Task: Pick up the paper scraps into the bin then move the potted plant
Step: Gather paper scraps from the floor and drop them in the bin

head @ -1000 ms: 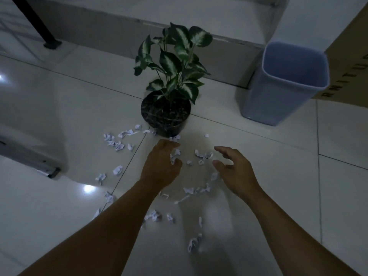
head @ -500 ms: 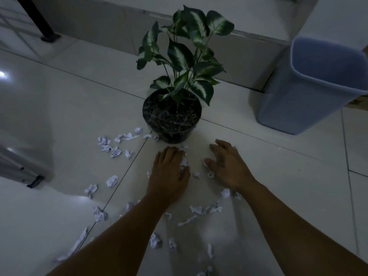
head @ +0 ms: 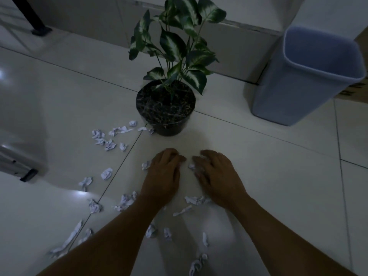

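Note:
White paper scraps [head: 106,140] lie scattered over the tiled floor, left of and in front of a black potted plant [head: 166,108] with green-and-white leaves. A blue-grey bin [head: 302,76] stands to the plant's right, against the wall. My left hand [head: 163,172] rests palm down on the floor with its fingers curled over scraps; one scrap shows at its left edge. My right hand [head: 215,172] lies beside it, fingers curled around scraps that show white at its fingertips. More scraps [head: 196,200] lie between my forearms.
A raised tiled step runs along the back behind the plant and bin. A black metal leg [head: 33,18] stands at the far left. A grey metal foot [head: 23,170] juts in from the left edge. A cardboard box [head: 356,94] sits behind the bin.
Both hands came down onto the floor and drew back toward me, their fingers curling in over the scraps in front of the pot. The view moved closer to the plant and bin.

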The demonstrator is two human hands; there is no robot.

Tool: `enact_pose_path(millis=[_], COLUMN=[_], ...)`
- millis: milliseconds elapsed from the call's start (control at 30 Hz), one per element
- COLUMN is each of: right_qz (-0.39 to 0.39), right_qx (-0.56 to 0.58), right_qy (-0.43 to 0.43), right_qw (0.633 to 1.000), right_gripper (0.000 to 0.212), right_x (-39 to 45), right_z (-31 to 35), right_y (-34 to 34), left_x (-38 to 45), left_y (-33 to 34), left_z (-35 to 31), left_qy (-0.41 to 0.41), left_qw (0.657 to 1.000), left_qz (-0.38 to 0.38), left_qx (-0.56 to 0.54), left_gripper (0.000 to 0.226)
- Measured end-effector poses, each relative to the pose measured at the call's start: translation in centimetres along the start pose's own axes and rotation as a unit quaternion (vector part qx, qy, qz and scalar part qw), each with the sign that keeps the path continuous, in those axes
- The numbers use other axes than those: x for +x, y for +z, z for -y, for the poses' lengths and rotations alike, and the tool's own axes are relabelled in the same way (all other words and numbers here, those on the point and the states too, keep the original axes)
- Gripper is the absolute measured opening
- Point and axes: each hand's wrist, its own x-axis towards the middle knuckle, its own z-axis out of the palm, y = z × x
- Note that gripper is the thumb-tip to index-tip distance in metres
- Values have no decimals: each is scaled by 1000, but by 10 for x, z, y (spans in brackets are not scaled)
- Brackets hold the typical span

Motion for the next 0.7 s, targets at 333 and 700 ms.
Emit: enact_pose_path(millis=[333,700], right_qz=[-38,-43], right_qx=[-88,-26], right_qy=[4,25], right_qw=[995,998], right_gripper=[27,33], right_x=[3,3], right_z=[25,18], right_y=[-3,2], left_x=[-15,-7], left_y=[0,-4], left_z=[-6,-18], left_qy=[-30,-25], left_qw=[988,988], left_qz=[-11,25], left_qx=[148,152], left_gripper=[30,35])
